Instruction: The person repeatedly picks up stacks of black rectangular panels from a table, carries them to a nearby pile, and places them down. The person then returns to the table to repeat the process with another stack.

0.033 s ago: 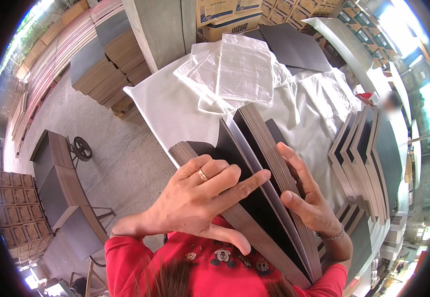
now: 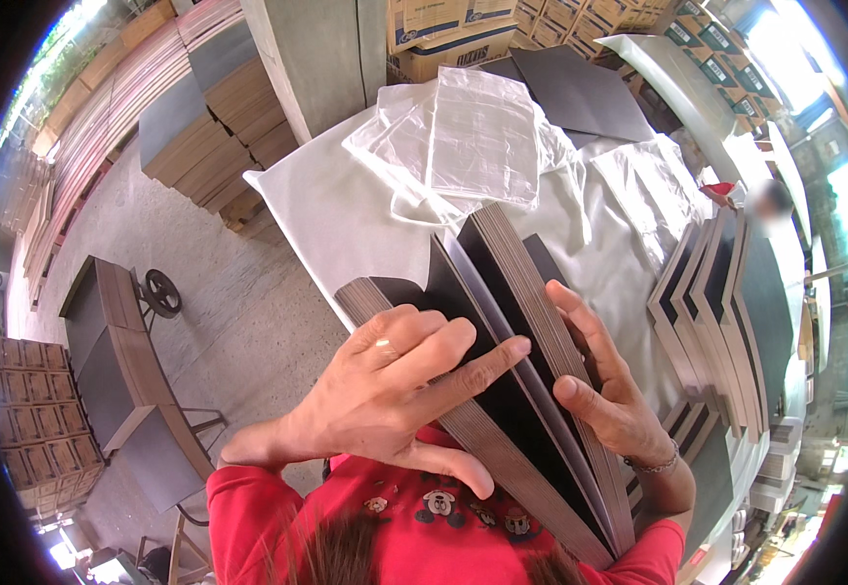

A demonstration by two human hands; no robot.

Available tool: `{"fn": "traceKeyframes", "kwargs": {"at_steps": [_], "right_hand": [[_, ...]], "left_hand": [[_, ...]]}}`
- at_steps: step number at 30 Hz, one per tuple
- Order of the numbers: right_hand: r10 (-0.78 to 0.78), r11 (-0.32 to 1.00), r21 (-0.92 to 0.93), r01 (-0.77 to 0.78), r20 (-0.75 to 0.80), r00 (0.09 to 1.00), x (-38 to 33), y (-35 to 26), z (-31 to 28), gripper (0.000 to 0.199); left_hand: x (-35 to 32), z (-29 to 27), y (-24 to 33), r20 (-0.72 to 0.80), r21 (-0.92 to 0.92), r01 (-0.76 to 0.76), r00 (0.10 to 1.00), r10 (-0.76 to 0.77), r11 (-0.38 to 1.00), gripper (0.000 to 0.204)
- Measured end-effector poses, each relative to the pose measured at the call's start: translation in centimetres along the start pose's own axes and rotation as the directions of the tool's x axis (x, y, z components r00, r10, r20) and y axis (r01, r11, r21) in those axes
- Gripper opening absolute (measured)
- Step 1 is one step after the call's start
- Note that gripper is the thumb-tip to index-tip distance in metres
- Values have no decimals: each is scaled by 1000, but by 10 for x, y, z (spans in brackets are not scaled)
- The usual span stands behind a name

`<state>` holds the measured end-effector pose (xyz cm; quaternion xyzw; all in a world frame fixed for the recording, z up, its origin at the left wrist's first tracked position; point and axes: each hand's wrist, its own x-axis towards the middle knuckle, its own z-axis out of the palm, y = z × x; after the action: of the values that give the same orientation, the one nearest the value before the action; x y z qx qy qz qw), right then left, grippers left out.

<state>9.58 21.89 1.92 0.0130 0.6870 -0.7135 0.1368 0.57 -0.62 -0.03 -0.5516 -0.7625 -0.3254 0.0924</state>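
Left index fingertip meets a parted stack of dark sheets [image 2: 529, 292], black-faced, brown-grey and finely layered at the edges, splayed before the red shirt [image 2: 258, 517]. The left hand [image 2: 375, 385] grips nothing, thumb spread, other fingers bent; the right hand [image 2: 609, 400] cups the stack's right side, its grasp unclear.

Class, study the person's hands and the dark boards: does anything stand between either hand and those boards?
Nothing visible does. The left hand reaches across the dark boards, index finger extended; the right hand is right beside them. The clear plastic lies beyond, out of the way.
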Motion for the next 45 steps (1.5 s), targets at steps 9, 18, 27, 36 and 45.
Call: {"fn": "traceKeyframes", "kwargs": {"at_steps": [9,18,27,36,45], "right_hand": [[-20,993,-112,22,21,1000,3,-2,-8,69],[-48,989,-136,49,10,999,4,-3,-11,69],[-52,992,-117,53,6,999,5,-1,-11,69],[-19,996,-83,20,21,1000,5,-2,-10,69],[-29,994,-102,30,11,1000,5,-3,-8,68]], "left_hand": [[16,2,0,61,-37,39,997,-36,999,103],[24,-5,3,203,47,47,978,-56,998,107],[20,-3,3,176,47,58,982,-65,997,105],[15,-3,0,123,20,52,991,-54,998,99],[12,-5,1,165,50,58,984,-65,997,97]]}}
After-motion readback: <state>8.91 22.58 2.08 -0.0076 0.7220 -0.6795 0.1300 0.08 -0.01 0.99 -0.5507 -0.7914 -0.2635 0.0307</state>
